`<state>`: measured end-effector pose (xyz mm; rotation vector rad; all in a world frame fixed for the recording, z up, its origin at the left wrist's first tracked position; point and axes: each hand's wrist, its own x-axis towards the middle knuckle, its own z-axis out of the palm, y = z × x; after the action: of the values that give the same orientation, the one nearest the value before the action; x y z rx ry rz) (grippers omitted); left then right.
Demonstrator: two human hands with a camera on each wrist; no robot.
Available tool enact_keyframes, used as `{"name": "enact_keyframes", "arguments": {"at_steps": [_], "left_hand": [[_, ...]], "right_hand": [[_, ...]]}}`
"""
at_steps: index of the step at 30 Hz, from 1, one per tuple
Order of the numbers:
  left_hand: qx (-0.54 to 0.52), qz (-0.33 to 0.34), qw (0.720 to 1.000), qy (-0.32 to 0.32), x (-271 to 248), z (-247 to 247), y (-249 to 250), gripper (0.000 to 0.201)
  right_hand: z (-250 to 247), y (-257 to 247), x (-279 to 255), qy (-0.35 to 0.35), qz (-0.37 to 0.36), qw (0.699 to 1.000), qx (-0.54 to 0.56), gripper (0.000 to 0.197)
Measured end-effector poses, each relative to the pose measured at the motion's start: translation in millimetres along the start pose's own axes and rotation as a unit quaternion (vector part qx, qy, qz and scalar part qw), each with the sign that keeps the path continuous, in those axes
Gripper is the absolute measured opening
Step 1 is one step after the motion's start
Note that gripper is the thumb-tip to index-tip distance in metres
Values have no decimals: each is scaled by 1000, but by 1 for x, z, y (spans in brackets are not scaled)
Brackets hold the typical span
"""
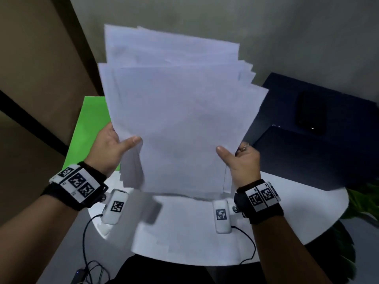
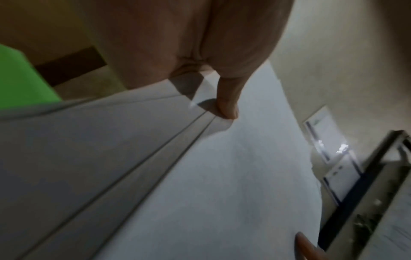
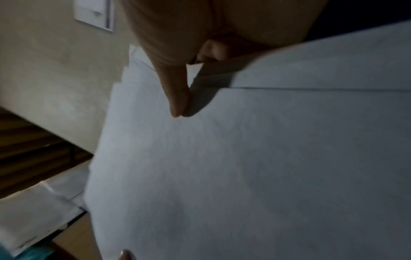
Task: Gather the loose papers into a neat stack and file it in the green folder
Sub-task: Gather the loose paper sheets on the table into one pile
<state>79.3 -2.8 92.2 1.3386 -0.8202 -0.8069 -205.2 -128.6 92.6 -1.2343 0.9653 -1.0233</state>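
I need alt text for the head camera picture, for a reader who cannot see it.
Two hands, left hand and right hand, hold an uneven bunch of white paper sheets upright above a round white table. A flat bright green folder lies behind on the left, a dark blue box on the right.

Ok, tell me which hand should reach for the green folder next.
Left. The left hand grips the uneven white paper stack right beside the flat green folder; the right hand is across the stack, farther away.
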Motion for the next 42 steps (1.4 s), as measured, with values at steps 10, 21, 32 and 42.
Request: {"name": "enact_keyframes", "arguments": {"at_steps": [10,21,32,42], "left_hand": [[118,11,989,85,-10,22,-38,20],[4,23,1000,-2,1,28,-22,45],[9,67,997,38,10,33,-7,47],[187,-24,982,14,-3,36,-70,30]], "right_hand": [[15,12,-5,27,26,998,-58,20],[8,-12,-3,-2,-44,998,-39,75],[11,-25,2,21,-77,995,-57,30],[13,41,-1,60,59,990,-114,26]]}}
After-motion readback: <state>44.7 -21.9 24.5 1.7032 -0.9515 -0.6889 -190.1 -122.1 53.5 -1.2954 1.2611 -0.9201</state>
